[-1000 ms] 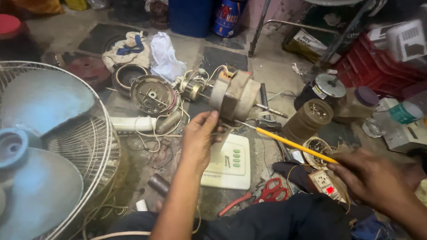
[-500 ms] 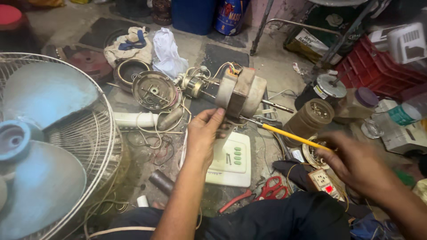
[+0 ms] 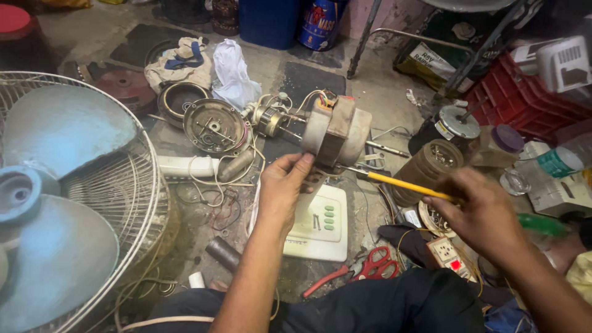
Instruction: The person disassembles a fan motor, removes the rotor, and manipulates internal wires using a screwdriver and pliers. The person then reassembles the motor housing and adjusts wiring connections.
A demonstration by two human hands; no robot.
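Fan motor (image 3: 336, 132) steadied by left hand (image 3: 280, 191), right hand (image 3: 484, 213) holding yellow screwdriver (image 3: 401, 183)

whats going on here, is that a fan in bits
A person sits on the floor with a taken-apart fan. The left hand grips the underside of the beige fan motor, which stands above the white control base. The right hand holds a yellow-handled screwdriver, tip at the motor's lower edge. The blue blades and wire guard lie at left, red scissors near the knees.
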